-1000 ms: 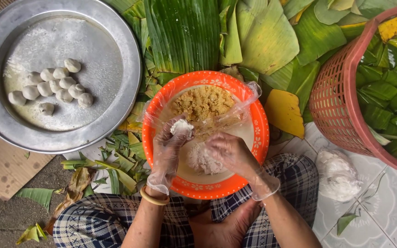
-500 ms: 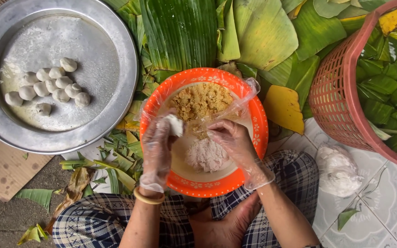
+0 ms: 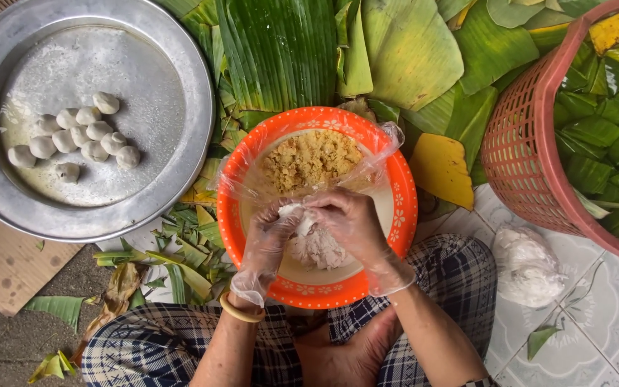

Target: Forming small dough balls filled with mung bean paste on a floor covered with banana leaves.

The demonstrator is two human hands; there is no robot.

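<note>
Both hands wear thin clear plastic gloves and meet over an orange bowl (image 3: 395,179) resting on my lap. My left hand (image 3: 270,236) and my right hand (image 3: 349,222) pinch a small lump of white dough (image 3: 296,213) between the fingertips. More white dough (image 3: 317,247) lies in the near half of the bowl under the hands. Yellow crumbly filling (image 3: 309,159) sits in a clear plastic bag in the far half. A yellow bangle (image 3: 241,312) is on my left wrist.
A large round metal tray (image 3: 173,107) at the left holds several white dough balls (image 3: 80,136). Banana leaves (image 3: 281,50) cover the ground behind the bowl. A red plastic basket (image 3: 524,150) of green leaves stands at the right, with a white crumpled bag (image 3: 528,265) beside it on the tiles.
The hands have come together over the bowl's middle; the dough lump first held by the left hand is now pinched by both hands.
</note>
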